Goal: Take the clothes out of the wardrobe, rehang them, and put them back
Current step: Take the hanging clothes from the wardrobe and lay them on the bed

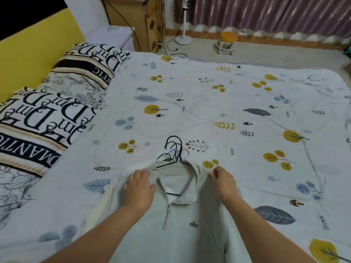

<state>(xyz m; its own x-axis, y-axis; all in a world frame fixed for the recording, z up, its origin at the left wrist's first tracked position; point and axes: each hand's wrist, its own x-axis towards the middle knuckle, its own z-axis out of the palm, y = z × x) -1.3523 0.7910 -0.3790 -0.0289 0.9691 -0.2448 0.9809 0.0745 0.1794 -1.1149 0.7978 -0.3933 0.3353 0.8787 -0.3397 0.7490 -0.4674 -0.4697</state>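
While the left hand (pixel 137 187) rests on the left shoulder of the pale zip jacket (pixel 182 230), fingers curled into the cloth beside the collar, the right hand (pixel 222 180) pinches the right shoulder seam between thumb and fingertips. The jacket lies front up at the near edge of the bed (pixel 228 103), collar pointing toward the far edge, zip partly open at the neck. A black hanger (pixel 173 193) is visible inside the collar opening, and its bar shows through the gap below the neck. Just beyond the collar, a cluster of hanger hooks (pixel 173 149) lies on the sheet, indicating several hangers stacked under or behind the garment; how many cannot be told. Patterned pillows (pixel 47 118) sit along the left edge of the bed. Assessment: the rehanging step is in hand, with the jacket being seated on its hanger. The next move calls for drawing both shoulders squarely over the hanger arms, then lifting by one hook only, so that neighbouring hooks do not snag.
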